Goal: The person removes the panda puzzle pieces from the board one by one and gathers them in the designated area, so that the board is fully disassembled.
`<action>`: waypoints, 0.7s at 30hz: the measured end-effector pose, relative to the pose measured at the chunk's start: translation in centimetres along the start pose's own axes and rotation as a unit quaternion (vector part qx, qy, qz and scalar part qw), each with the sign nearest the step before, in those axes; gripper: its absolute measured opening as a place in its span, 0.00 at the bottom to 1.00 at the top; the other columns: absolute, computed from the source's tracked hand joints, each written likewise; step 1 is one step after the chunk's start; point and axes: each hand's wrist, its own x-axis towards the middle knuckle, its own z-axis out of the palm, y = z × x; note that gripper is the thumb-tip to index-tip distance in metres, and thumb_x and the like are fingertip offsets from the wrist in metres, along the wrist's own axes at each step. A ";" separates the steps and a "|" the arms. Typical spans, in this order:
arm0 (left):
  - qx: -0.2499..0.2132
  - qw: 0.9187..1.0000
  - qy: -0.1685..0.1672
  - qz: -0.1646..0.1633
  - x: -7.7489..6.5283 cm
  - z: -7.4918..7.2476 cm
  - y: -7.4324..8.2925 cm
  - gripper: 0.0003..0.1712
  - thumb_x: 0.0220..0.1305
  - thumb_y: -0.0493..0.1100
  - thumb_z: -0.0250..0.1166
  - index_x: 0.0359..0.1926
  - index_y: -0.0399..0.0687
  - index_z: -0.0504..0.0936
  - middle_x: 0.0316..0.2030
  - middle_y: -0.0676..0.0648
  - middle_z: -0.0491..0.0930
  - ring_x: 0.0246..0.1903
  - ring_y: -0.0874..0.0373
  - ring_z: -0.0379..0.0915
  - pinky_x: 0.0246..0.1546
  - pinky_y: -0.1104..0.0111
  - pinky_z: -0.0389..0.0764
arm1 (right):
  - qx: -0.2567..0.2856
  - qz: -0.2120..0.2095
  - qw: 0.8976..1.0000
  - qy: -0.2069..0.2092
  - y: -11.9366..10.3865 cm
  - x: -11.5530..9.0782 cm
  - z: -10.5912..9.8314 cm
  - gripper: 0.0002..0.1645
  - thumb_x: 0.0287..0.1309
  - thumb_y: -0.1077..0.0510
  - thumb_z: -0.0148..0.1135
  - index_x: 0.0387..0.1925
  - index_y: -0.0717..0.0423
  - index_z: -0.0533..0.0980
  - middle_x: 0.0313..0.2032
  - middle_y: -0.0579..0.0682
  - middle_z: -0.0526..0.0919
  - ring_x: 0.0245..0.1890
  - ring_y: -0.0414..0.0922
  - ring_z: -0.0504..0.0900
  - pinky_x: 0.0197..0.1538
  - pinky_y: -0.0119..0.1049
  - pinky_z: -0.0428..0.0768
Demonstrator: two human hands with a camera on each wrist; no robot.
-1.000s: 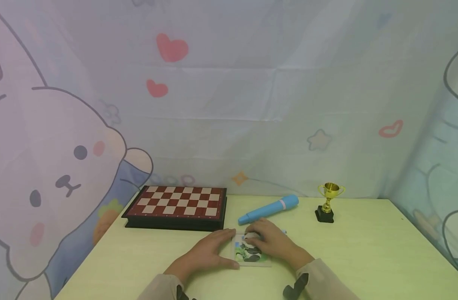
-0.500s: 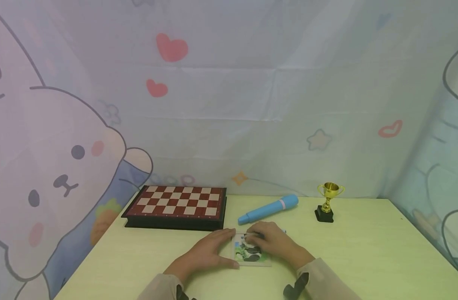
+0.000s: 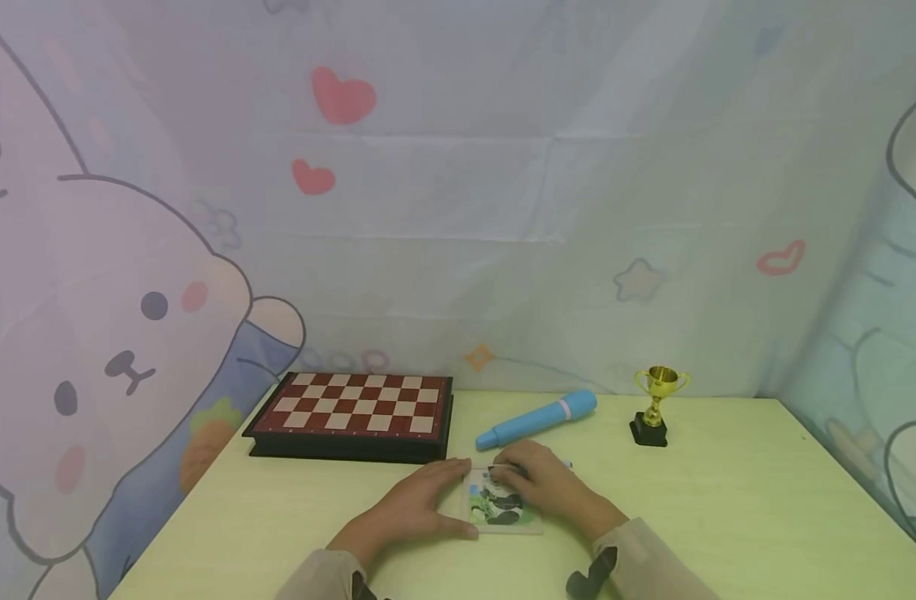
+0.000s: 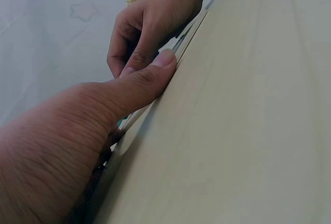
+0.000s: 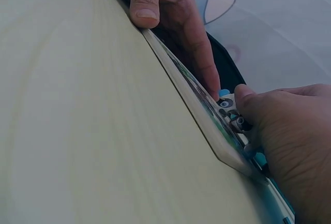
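Note:
A small flat panda jigsaw puzzle [image 3: 495, 508] in a pale frame lies on the table in the head view. My left hand [image 3: 416, 500] spans its left side, thumb at the near edge and fingers at the far left corner, holding the frame. Over the upper right part, my right hand [image 3: 543, 479] pinches a puzzle piece [image 5: 226, 104] printed with panda eyes. In the right wrist view that piece stands tilted above the picture; the right thumb covers part of it. The left wrist view shows the left thumb [image 4: 164, 58] on the frame's near edge.
A red-and-white checkered chessboard box [image 3: 352, 412] stands at the back left. Behind the hands lies a blue toy microphone-shaped stick [image 3: 536, 421]. A gold trophy cup [image 3: 656, 396] on a black base stands back right. A printed cloth [image 3: 458, 208] hangs behind the table [image 3: 765, 500].
The right hand's knuckles have shifted slightly, its fingers staying over the puzzle's upper right part. The left hand and the puzzle keep their places.

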 end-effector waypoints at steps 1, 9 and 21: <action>0.001 1.000 0.000 0.000 0.0 0.0 0.0 0.59 0.48 0.78 0.68 0.77 0.60 0.62 0.75 0.50 0.61 0.74 0.47 0.54 0.71 0.43 0.59 | -0.002 0.006 1.000 0.001 0.0 0.0 0.0 0.05 0.67 0.51 0.65 0.40 0.45 0.83 0.38 0.34 0.83 0.39 0.35 0.78 0.44 0.35 0.80; -0.005 1.000 -0.003 -0.003 -0.3 0.2 0.1 0.59 0.48 0.77 0.69 0.77 0.59 0.62 0.75 0.49 0.60 0.74 0.46 0.53 0.71 0.43 0.58 | 0.039 0.065 0.997 0.014 -0.6 -0.2 -0.2 0.05 0.67 0.51 0.65 0.41 0.43 0.84 0.40 0.33 0.83 0.45 0.37 0.79 0.51 0.40 0.81; 0.006 1.000 -0.001 0.005 -0.2 0.0 0.2 0.59 0.49 0.78 0.68 0.77 0.58 0.62 0.75 0.48 0.61 0.74 0.47 0.54 0.71 0.43 0.59 | 0.079 0.056 0.994 0.048 -0.9 0.1 -0.6 0.03 0.64 0.50 0.68 0.38 0.42 0.85 0.37 0.32 0.83 0.42 0.36 0.79 0.47 0.38 0.80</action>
